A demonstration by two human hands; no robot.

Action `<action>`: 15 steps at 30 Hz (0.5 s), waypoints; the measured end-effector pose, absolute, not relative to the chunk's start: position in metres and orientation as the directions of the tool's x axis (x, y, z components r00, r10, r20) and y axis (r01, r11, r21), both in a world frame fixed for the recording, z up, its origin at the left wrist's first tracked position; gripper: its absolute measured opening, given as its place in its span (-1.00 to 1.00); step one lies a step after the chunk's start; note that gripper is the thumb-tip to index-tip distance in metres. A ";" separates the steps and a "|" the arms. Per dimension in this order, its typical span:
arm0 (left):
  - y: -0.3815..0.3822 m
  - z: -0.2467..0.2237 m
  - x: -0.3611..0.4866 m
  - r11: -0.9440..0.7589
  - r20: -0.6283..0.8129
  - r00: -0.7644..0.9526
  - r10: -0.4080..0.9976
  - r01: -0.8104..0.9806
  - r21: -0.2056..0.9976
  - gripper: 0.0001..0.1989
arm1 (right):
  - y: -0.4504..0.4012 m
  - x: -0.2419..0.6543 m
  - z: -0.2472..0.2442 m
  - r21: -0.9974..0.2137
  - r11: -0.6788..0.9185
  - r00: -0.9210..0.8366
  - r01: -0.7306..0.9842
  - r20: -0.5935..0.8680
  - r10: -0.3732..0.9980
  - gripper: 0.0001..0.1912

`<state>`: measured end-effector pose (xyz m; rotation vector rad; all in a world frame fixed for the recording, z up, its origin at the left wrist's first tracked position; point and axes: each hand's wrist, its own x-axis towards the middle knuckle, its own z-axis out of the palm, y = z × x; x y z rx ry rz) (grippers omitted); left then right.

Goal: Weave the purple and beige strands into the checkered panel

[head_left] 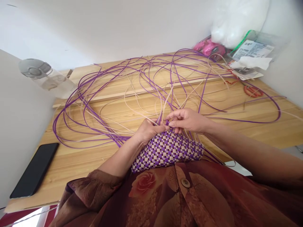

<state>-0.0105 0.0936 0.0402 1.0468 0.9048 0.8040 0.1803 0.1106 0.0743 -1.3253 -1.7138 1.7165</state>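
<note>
At the woven piece's [168,147] upper edge, left fingers [161,128] and right fingers [174,124] are clamped on purple strands [167,122].

Two hands, one left hand [147,130] and one right hand [188,120], were at one woven piece [165,149], with purple strands [88,123] and pale strands [139,113] too tangled to count spread over one wooden table [78,164]. On the left there were one black phone [34,170] on the near side and one clear bottle with a grey lid [55,82] farther off; at the far right, one white bag [236,23], one pink bundle [209,48], one green strip [243,40] and one orange-handled tool [253,91]. One button [185,183] showed on one patterned shirt [163,201].
</note>
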 end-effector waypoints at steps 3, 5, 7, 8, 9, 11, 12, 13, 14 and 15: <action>0.094 0.039 -0.010 0.299 -0.233 0.407 0.883 -0.106 0.948 -0.69 | 0.114 0.172 0.079 -0.908 -0.061 -0.466 0.414 -0.269 0.843 -0.83; 0.095 0.037 -0.010 0.293 -0.221 0.415 0.883 -0.117 0.949 -0.69 | 0.113 0.168 0.082 -0.879 0.002 -0.454 0.476 -0.244 0.857 -0.89; 0.095 0.036 -0.010 0.287 -0.211 0.416 0.885 -0.129 0.949 -0.70 | 0.109 0.166 0.084 -0.827 0.100 -0.461 0.554 -0.204 0.863 -0.90; 0.095 0.035 -0.010 0.290 -0.214 0.413 0.885 -0.130 0.948 -0.72 | 0.106 0.166 0.085 -0.778 0.190 -0.463 0.599 -0.142 0.875 -0.90; 0.096 0.034 -0.010 0.298 -0.223 0.408 0.885 -0.129 0.946 -0.73 | 0.103 0.165 0.086 -0.704 0.302 -0.467 0.643 -0.047 0.883 -0.91; 0.096 0.033 -0.011 0.310 -0.243 0.393 0.887 -0.117 0.944 -0.76 | 0.095 0.164 0.091 -0.536 0.479 -0.469 0.695 0.167 0.867 -0.91; 0.095 0.033 -0.011 0.314 -0.251 0.384 0.889 -0.112 0.943 -0.77 | 0.092 0.162 0.096 -0.511 0.506 -0.467 0.695 0.214 0.858 -0.90; 0.095 0.033 -0.011 0.317 -0.256 0.376 0.891 -0.112 0.942 -0.77 | 0.090 0.160 0.102 -0.555 0.490 -0.466 0.672 0.196 0.863 -0.87; 0.095 0.034 -0.011 0.318 -0.258 0.369 0.893 -0.113 0.941 -0.77 | 0.090 0.157 0.111 -0.654 0.429 -0.468 0.623 0.128 0.874 -0.83; 0.094 0.034 -0.010 0.321 -0.260 0.365 0.894 -0.114 0.940 -0.76 | 0.091 0.155 0.121 -0.770 0.322 -0.474 0.551 0.029 0.880 -0.79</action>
